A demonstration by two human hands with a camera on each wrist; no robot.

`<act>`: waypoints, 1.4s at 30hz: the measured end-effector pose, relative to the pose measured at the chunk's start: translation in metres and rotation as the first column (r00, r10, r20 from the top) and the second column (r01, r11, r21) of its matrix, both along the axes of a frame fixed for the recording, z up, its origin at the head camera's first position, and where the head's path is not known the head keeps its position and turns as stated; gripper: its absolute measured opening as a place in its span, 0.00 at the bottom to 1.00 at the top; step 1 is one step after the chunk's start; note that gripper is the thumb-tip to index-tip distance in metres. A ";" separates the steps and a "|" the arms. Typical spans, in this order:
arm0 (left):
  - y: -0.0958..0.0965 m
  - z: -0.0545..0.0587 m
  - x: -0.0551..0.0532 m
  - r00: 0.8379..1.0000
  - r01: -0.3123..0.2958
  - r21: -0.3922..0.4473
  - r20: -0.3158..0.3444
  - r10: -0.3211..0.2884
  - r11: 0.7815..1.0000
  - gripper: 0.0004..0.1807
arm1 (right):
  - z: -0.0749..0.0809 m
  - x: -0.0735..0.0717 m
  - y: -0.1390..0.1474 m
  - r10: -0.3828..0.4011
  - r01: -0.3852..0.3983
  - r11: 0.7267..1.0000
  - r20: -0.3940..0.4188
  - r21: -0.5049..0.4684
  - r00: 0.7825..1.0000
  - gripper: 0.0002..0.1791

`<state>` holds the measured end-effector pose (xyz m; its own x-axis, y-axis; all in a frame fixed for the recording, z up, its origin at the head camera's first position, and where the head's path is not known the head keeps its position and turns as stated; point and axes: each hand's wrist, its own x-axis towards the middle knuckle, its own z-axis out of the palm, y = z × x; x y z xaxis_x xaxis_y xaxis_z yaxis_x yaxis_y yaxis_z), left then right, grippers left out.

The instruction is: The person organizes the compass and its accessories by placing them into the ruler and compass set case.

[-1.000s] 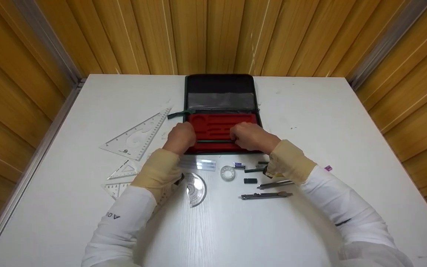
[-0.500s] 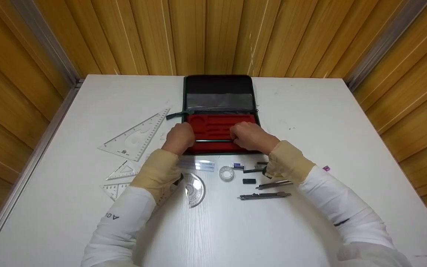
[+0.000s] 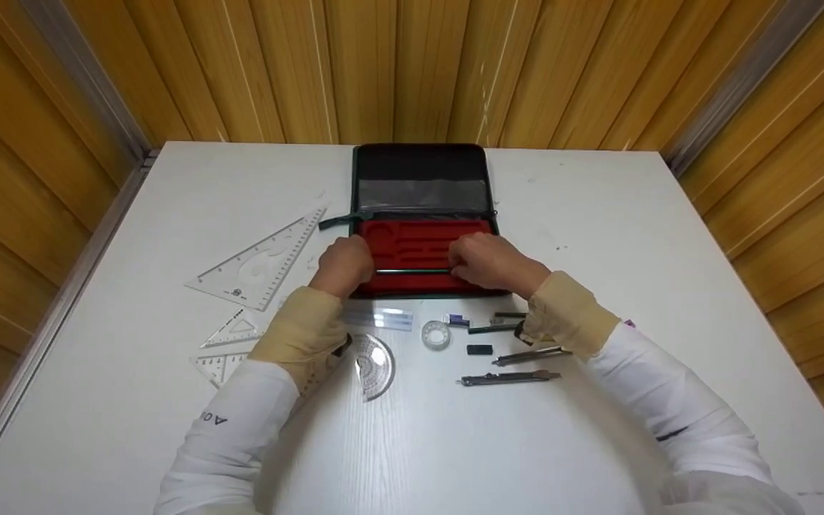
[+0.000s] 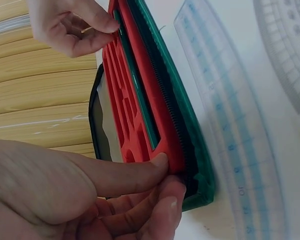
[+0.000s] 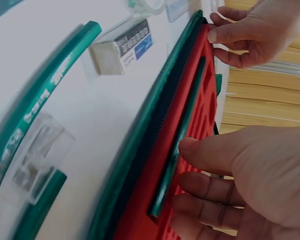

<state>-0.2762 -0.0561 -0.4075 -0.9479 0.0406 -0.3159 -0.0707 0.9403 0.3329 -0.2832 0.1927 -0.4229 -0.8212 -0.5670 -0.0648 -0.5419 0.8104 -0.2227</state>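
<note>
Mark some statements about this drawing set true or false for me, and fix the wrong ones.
1. A green pencil lies in a slot of the red tray. True.
2. The left hand grips a corner of the red tray. True.
3. The protractor lies inside the zip case. False: it lies on the table.
4. The largest set square is right of the zip case in the head view. False: it is to the left.
5. The zip case is open. True.

Wood-look panels (image 3: 412, 71) line the top of the head view, with a metal post (image 3: 89, 71) at upper left. A large clear set square (image 3: 234, 285) lies left of centre on the white table (image 3: 455, 458), a protractor (image 3: 378, 366) below centre.
</note>
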 end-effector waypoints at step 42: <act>0.002 0.002 0.000 1.000 -0.007 -0.026 0.003 0.008 1.000 0.13 | -0.001 0.078 0.106 -0.161 0.155 0.985 0.072 0.080 0.984 0.07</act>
<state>-0.2764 -0.0542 -0.4056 -0.9473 0.0251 -0.3194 -0.0786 0.9482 0.3078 -0.2056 0.2988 -0.4236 -0.8909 -0.4217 -0.1689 -0.3891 0.9003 -0.1952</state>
